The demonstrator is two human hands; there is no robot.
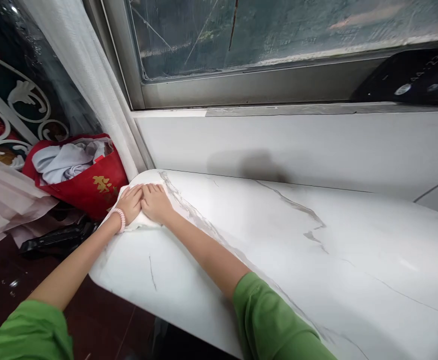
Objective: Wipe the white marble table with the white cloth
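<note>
Both of my hands press flat on a white cloth [123,194] at the far left corner of a white marble ledge [279,250]. My left hand [129,203], with a pink bead bracelet on its wrist, lies palm down on the cloth, fingers stretched out together. Right beside it and touching it, my right hand [155,202] lies palm down too, fingers extended toward the corner. The cloth shows only at the edges around and under the hands. Green sleeves cover my upper arms.
A red bag [91,185] with grey cloths in it stands on the dark floor left of the ledge. A white curtain [87,85] hangs by the window frame [241,90]. A black plastic bag [54,240] lies on the floor. A black appliance [414,75] sits at the top right.
</note>
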